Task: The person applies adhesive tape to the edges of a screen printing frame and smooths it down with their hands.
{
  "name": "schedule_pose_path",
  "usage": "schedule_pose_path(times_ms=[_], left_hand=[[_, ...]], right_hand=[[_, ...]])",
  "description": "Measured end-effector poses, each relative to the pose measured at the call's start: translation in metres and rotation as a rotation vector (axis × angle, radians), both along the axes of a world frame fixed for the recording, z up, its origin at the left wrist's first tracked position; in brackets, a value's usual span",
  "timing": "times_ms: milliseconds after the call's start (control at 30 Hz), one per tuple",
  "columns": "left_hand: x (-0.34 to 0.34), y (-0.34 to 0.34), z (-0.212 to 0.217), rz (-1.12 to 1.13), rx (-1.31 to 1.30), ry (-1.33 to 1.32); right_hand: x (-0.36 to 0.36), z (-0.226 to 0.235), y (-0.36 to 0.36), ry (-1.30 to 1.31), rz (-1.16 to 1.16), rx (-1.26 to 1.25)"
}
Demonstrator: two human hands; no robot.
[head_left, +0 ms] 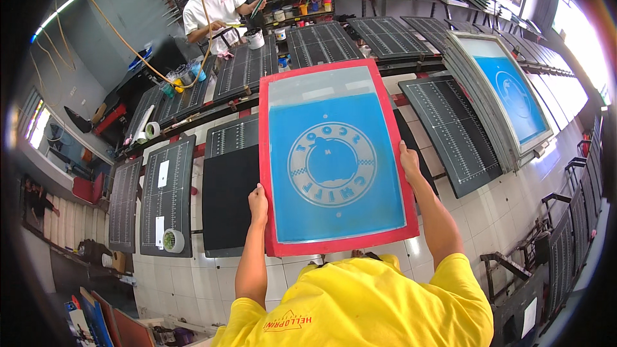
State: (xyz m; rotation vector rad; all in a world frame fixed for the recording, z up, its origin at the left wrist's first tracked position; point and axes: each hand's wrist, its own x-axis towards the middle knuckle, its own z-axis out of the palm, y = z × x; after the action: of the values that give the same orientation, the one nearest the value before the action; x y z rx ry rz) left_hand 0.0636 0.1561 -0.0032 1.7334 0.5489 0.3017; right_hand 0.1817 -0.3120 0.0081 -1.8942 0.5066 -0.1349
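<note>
I hold up a red-framed printing screen (pixel 334 160) with a blue mesh and a pale round design in its middle. My left hand (pixel 258 200) grips the frame's left edge low down. My right hand (pixel 409 160) grips its right edge a little higher. The screen hangs in front of me, above a black pallet board (pixel 230 199) that lies under its left side. My forearms come up from my yellow shirt at the lower edge.
Rows of black pallet boards with white ruler marks (pixel 168 193) ring the area. A tape roll (pixel 173 240) lies on one. A stack of blue screens (pixel 508 93) leans at right. A person in a white shirt (pixel 215 9) works at the back.
</note>
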Motion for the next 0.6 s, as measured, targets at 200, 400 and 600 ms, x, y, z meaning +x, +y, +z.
schedule_pose_path(times_ms=[200, 400, 600], left_hand=[[0.004, 0.006, -0.014, 0.034, 0.124, -0.018], [0.019, 0.011, -0.026, 0.046, 0.259, 0.000], [0.022, 0.013, -0.031, 0.049, 0.278, 0.019]], right_hand=[[0.021, -0.017, 0.010, -0.004, 0.028, -0.057], [0.034, -0.032, 0.009, 0.006, 0.045, -0.122], [0.032, -0.027, 0.017, 0.101, 0.052, -0.097]])
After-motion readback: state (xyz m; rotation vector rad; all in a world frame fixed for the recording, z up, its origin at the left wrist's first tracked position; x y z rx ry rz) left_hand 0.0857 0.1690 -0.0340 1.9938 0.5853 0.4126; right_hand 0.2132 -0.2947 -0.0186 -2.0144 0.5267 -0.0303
